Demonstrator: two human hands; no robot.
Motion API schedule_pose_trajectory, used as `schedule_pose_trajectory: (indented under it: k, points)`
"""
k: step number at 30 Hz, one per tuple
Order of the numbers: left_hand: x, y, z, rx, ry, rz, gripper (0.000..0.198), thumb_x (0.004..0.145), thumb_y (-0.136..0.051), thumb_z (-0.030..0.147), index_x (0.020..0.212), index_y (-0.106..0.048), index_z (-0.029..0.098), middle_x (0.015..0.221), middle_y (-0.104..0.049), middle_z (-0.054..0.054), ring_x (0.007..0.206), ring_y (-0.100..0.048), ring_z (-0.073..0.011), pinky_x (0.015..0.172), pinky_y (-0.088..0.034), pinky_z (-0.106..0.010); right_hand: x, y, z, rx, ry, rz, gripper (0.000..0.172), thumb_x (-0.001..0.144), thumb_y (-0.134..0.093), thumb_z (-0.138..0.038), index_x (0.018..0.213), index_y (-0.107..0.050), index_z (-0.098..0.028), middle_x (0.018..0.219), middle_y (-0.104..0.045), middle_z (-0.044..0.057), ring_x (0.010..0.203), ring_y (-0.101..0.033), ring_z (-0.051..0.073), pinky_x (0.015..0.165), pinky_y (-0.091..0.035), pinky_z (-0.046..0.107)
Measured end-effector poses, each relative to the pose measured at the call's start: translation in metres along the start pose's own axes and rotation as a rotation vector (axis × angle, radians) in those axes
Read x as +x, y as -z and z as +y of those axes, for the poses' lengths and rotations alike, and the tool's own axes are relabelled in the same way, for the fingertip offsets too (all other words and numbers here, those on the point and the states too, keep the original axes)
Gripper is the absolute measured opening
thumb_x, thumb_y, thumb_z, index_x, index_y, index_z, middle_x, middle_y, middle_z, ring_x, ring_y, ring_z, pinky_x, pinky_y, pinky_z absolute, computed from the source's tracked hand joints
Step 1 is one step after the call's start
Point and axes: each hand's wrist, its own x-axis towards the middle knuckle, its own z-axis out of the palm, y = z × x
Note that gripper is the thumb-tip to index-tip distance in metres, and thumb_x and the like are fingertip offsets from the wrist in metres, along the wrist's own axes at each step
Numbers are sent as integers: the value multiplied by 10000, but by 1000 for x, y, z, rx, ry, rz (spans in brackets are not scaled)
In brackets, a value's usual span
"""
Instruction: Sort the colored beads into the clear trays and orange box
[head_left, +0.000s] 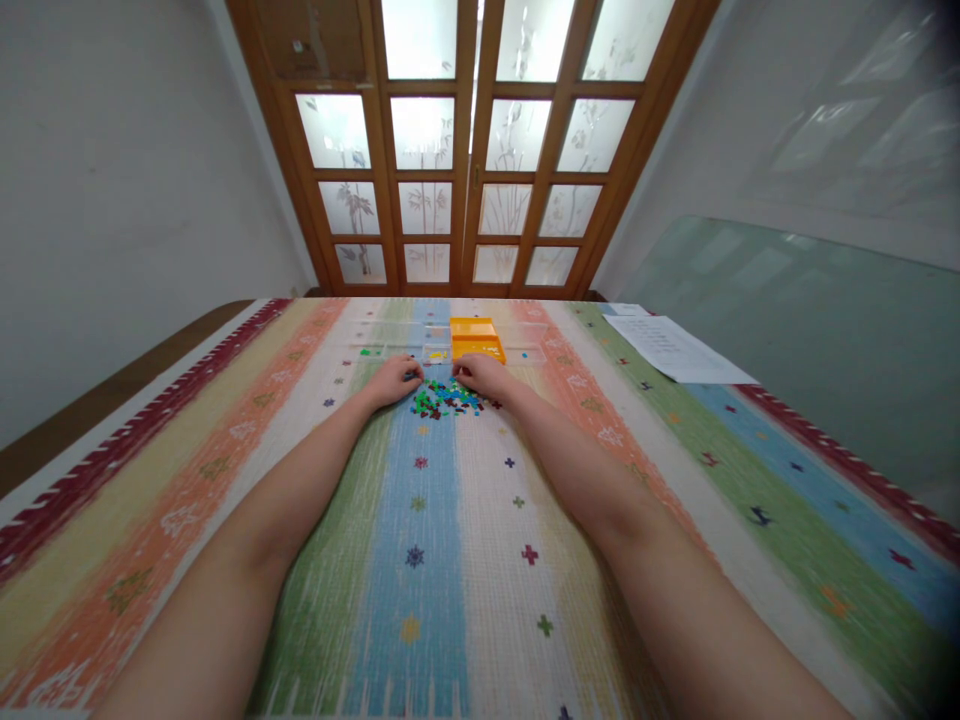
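Observation:
A loose pile of small green, blue, white and dark red pieces (442,398) lies on the tablecloth between my hands. At the pile's left edge is my left hand (396,380), its fingers curled together; what they hold, if anything, is too small to make out. My right hand (481,373) is at the pile's upper right, just in front of an orange box (477,327), with thumb and fingers pinched together. Any piece in that pinch is hidden. Beyond my left hand, a clear tray (390,333) holds a few green pieces (367,352) and yellow pieces (436,355).
To the right of the orange box is another clear tray (534,333) with a small blue piece in it. Printed paper sheets (671,345) lie at the table's right side. The striped tablecloth (420,600) covers the table, and wooden glass doors (465,150) stand behind it.

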Motion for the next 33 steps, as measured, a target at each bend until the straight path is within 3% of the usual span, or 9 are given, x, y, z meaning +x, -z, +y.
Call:
schedule_pose_trajectory:
  k: [16, 19, 26, 33]
  points:
    - [0, 2, 2, -2, 1, -11, 111, 875, -633, 265, 885, -733, 219, 960, -673, -54, 953, -623, -226, 935, -493, -368, 1, 2, 9, 70, -9, -46, 138, 880, -646, -208, 957, -757, -181, 897, -732, 50, 783, -595, 172, 696, -368, 254]
    - [0, 3, 3, -8, -5, -9, 111, 878, -630, 265, 880, -731, 220, 952, -671, -54, 946, -624, -228, 932, -492, -370, 1, -5, 12, 159, -42, 45, 136, 880, -623, -230, 941, -734, -180, 914, -730, 49, 832, -608, 180, 739, -401, 257]
    - [0, 3, 4, -7, -3, -8, 114, 880, -630, 254, 893, -738, 220, 965, -672, -57, 945, -625, -228, 933, -492, -370, 7, -9, 25, 657, -281, 429, 155, 789, -578, -295, 883, -638, -188, 872, -691, 33, 798, -619, 173, 733, -484, 272]
    - [-1, 2, 1, -6, 5, -8, 120, 887, -627, 264, 888, -739, 220, 974, -673, -57, 951, -627, -226, 933, -495, -368, 12, -1, 37, 873, -503, 558, 254, 794, -615, -333, 998, -653, -186, 918, -711, 56, 775, -634, 162, 684, -528, 268]
